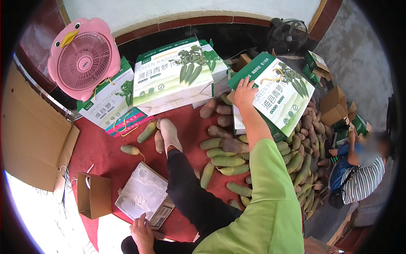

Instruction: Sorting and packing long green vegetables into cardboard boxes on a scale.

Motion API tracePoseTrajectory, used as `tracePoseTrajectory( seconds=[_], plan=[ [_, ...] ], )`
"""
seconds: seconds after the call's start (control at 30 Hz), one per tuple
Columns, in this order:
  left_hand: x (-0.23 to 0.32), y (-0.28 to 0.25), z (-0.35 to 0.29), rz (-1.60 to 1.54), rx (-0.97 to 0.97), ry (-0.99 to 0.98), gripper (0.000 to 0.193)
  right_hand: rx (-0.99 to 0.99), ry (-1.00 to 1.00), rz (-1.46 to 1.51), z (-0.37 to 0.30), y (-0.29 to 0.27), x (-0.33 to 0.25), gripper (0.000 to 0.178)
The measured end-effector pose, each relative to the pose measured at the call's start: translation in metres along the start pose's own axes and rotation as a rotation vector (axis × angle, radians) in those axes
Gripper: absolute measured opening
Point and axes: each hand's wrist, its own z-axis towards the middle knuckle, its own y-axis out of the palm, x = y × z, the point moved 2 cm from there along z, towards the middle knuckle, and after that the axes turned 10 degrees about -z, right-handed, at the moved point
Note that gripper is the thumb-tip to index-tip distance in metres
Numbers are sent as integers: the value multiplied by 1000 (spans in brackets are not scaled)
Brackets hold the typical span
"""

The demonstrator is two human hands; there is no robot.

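Observation:
My right hand (pixel 245 92) lies on the left part of a white and green carton (pixel 277 95) with radishes printed on it, fingers stretched over its face. This carton sits tilted among a pile of green radishes (pixel 296 163). My left hand (pixel 142 233) is low in the view, beside the near edge of a weighing scale (pixel 144 192). Its fingers are loosely bent and apart, with nothing visible in them. A whitish sheet covers the scale's platform. My foot (pixel 170 134) rests on the red mat (pixel 190 220) between the scale and the radishes.
More printed cartons (pixel 173 78) stand at the back, beside a pink fan (pixel 86 59). A black fan (pixel 289 36) is at the far right. A small brown box (pixel 94 194) stands left of the scale. Another person (pixel 359 182) sits at the right near open boxes (pixel 334 106).

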Motion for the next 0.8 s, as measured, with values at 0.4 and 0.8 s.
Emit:
tracePoseTrajectory(
  seconds=[0.4,0.8],
  plan=[
    [8,-12,-11,-103,86,46,25,310,101,78,-69,-33,153,35],
    [6,-24,-28,-204,162,114,24,646,556,738,-82,-127,355,25]
  ],
)
